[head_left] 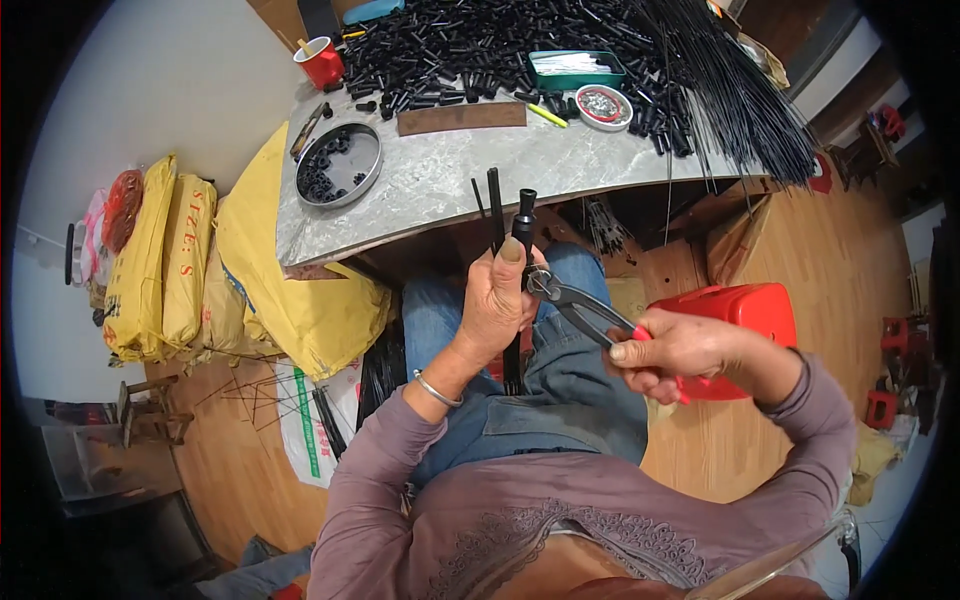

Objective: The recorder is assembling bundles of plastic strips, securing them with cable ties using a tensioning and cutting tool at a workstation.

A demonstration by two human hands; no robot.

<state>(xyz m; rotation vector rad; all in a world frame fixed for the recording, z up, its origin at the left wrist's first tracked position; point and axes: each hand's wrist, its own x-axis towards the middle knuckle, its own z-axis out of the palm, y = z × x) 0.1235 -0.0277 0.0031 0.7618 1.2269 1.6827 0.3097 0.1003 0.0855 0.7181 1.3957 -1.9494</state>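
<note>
My left hand (488, 305) is closed around a black tubular part (525, 213) with a flared top end, held upright over my lap. Beside it, thin black rods (494, 200) rise out of the same grip, and dark prongs show below the hand. My right hand (672, 352) is wrapped round the pink-red handles of metal pincers (583, 306). Their jaws meet the side of the tubular part, right by my left fingers. What exactly lies between the jaws is too small to tell.
On the grey table (440, 165) lie a heap of black tubular pieces (450, 50), a round metal tray (340, 165), a wooden strip (462, 118), a green box (577, 70) and long black rods (735, 90). A red stool (760, 310) stands at right, yellow sacks (185, 270) at left.
</note>
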